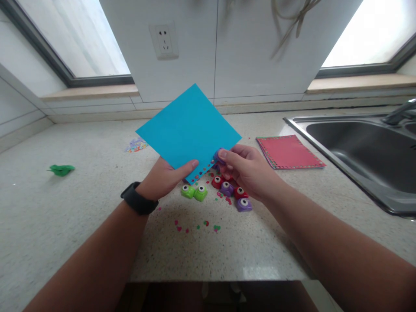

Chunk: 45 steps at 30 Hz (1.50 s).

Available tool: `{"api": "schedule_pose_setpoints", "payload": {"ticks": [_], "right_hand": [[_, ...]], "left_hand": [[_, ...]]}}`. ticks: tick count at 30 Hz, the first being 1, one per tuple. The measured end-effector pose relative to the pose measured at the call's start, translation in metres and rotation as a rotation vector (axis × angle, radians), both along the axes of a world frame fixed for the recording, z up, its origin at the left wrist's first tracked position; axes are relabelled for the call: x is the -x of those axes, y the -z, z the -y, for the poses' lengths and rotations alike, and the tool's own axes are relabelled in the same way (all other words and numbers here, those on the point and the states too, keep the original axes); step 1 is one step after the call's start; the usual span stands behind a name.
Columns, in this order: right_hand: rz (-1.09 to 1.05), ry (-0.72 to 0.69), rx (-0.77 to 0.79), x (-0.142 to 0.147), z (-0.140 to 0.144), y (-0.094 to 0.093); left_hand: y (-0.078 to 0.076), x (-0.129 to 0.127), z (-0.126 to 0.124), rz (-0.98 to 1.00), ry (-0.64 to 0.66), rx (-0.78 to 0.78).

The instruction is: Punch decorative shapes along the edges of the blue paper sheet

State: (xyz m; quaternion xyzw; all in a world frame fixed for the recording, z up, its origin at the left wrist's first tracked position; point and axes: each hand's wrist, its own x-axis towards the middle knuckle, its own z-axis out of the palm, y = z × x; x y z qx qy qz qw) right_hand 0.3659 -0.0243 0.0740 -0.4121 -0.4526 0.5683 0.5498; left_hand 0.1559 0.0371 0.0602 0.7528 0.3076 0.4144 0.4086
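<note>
Punching shapes along the blue paper sheet's (190,125) edge
Left hand (162,177) gripped the sheet; right hand (245,169) pinched a purple punch (218,157) on it; next squeeze needed spacing.

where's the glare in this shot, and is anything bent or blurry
Head view: the two windows in the upper corners are blown out white; a soft reflection sits on the countertop near its front edge. Straight lines such as the sink rim splay outward, a wide-angle warp. The blue paper and both hands look sharp; the cords hanging at top are smeared.
</note>
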Motion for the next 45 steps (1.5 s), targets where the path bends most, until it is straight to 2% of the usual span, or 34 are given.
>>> {"api": "schedule_pose_setpoints", "payload": {"ticks": [25,45], "right_hand": [[0.002,-0.003,0.058,0.0006,0.0006,-0.0020],[-0.003,0.000,0.041,0.0019,0.0010,-0.0023]], "left_hand": [[-0.0018,-0.0014,0.0018,-0.015,-0.011,0.027],[0.0003,-0.0003,0.0015,-0.025,-0.035,0.041]]}}
